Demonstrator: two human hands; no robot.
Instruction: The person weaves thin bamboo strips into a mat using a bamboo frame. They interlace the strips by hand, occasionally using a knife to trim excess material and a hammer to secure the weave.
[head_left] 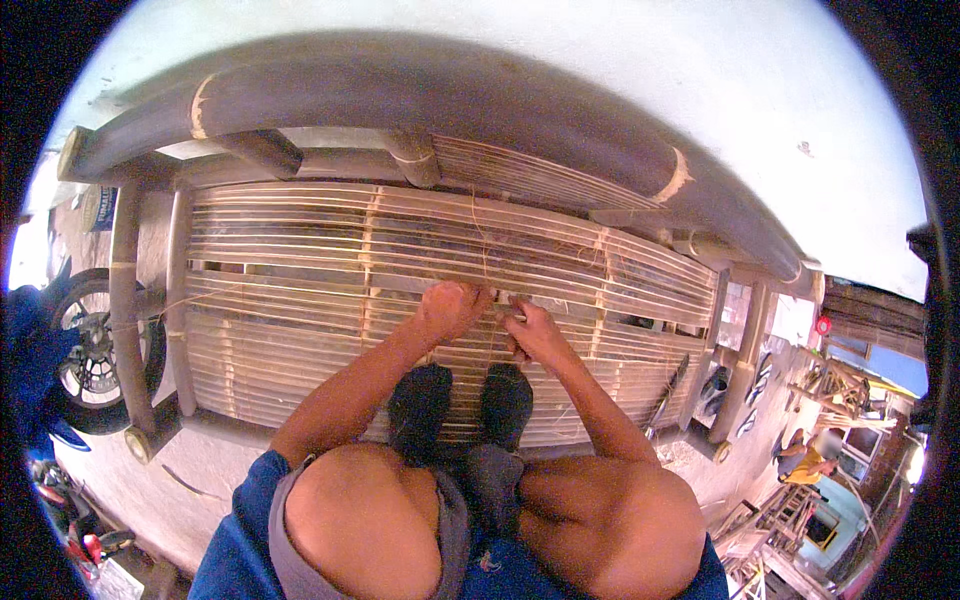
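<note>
Below me is a bamboo bench whose seat is made of long split-bamboo slats (290, 235). My left hand (456, 308) is closed at the middle of the seat, knuckles up, over a gap between slats. A thin tan strip (484, 240) runs from the far slats down to its fingertips. Close by on the right, my right hand (535, 330) is curled, with thumb and fingers pinched together. Something small and pale shows at its fingertips, too small to name. Both hands nearly meet over the slats.
My dark-shod feet (505, 400) rest on the seat. A long dark blade (670, 388) lies at its right end. Thick bamboo poles (430, 95) form the backrest. A motorcycle wheel (95, 350) stands at left. Another person (800, 460) sits far right near bamboo pieces (780, 525).
</note>
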